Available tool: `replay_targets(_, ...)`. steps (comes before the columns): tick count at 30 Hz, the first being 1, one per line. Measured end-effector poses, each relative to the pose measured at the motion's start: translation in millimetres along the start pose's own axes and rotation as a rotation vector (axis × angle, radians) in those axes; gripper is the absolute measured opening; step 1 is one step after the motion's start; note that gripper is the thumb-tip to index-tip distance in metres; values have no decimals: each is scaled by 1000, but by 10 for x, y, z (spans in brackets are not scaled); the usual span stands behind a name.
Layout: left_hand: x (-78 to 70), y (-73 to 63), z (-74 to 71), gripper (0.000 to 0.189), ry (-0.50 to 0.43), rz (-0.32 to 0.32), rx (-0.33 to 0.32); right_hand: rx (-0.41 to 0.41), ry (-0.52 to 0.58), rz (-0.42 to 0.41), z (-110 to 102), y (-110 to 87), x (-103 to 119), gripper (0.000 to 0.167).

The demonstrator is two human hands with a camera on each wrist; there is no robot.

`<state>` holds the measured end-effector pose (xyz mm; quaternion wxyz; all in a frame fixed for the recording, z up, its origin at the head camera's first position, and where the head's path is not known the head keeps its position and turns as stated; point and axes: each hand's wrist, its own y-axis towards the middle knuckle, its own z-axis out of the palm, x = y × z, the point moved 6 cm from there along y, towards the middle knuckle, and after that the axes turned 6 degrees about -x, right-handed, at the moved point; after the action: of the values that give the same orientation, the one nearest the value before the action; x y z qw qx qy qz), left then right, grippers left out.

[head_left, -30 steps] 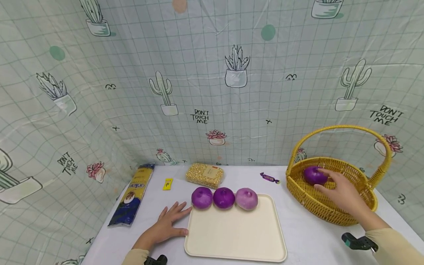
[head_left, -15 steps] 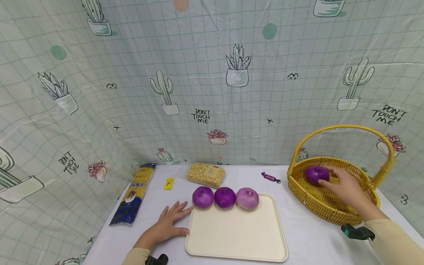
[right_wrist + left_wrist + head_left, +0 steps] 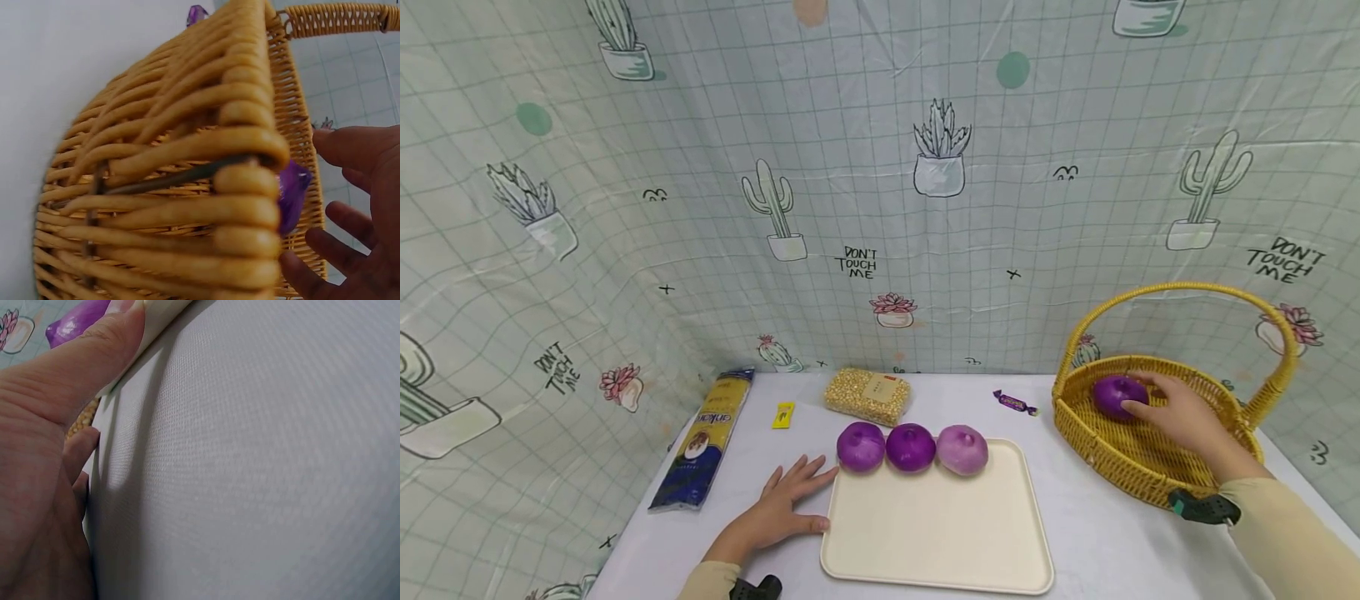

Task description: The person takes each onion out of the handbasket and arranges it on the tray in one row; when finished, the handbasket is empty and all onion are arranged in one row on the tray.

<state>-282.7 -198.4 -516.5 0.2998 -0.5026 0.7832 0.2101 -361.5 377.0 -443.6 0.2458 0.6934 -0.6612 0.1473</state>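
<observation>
A purple onion (image 3: 1118,397) lies inside the yellow wicker basket (image 3: 1086,446) at the right. My right hand (image 3: 1180,417) reaches into the basket, its thumb and fingers spread at the onion's near right side. In the right wrist view the fingers (image 3: 337,250) are apart and only slightly bent; contact with the onion is unclear, as the basket rim hides part of it. My left hand (image 3: 778,508) lies with spread fingers on the table, its thumb touching the left edge of the cream tray (image 3: 936,533). Three onions (image 3: 911,448) sit in a row along the tray's far edge.
Behind the onions lies a bag of corn kernels (image 3: 867,397). A yellow wrapped sweet (image 3: 783,415) and a blue and gold packet (image 3: 703,442) lie at the left. A purple wrapped sweet (image 3: 1015,403) is left of the basket, whose tall handle (image 3: 1187,287) arches over it.
My right wrist has moved forward, and the hand has come down beside the onion in the basket. That onion stays in place there. My left hand and the tray have kept their places.
</observation>
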Motion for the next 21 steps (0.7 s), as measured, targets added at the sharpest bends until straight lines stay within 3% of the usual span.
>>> replay_targets(14, 72, 10, 19, 80, 0, 2, -10, 60, -5, -14, 8, 190, -5, 78)
replay_targets(21, 73, 10, 14, 80, 6, -26, 5, 93, 2, -14, 37, 244, -39, 77)
